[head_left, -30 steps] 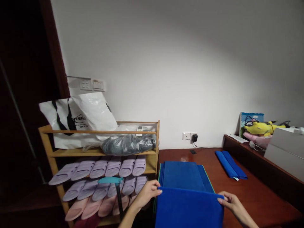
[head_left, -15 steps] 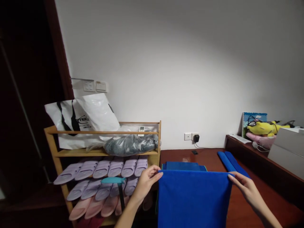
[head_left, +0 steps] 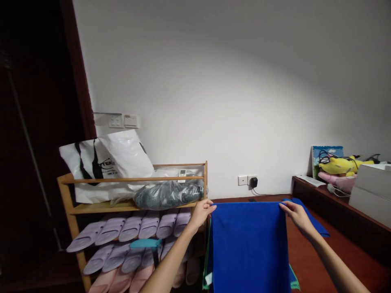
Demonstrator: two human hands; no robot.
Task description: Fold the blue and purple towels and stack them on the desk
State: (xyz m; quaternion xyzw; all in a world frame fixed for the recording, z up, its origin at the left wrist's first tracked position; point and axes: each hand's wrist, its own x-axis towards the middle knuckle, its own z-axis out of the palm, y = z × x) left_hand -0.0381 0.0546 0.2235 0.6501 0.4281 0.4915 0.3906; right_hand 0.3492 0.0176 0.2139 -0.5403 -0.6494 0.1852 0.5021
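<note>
A bright blue towel [head_left: 249, 248] hangs down between my hands, its top edge pulled straight. At its upper left corner, my left hand [head_left: 201, 213] pinches the cloth between thumb and fingers. My right hand [head_left: 295, 215] pinches the upper right corner the same way. Green-edged cloth [head_left: 293, 278] shows past the towel's lower sides, with a small white tag [head_left: 209, 279] at the left. Most of what lies behind the towel is hidden. Folded or rolled blue cloth [head_left: 314, 221] lies on the reddish-brown surface [head_left: 336, 260], beyond my right hand.
A wooden shoe rack [head_left: 71, 226] with rows of slippers [head_left: 149, 226], a white bag [head_left: 122, 156] and a plastic-wrapped bundle [head_left: 171, 194] stands at the left. On a raised ledge at the right are a yellow plush toy [head_left: 339, 166] and white boxes [head_left: 371, 195]. A black plug [head_left: 253, 182] sits in the wall.
Both hands have moved up and farther out with the towel, which now covers the folded blue cloth behind it. The camera view has tilted slightly upward.
</note>
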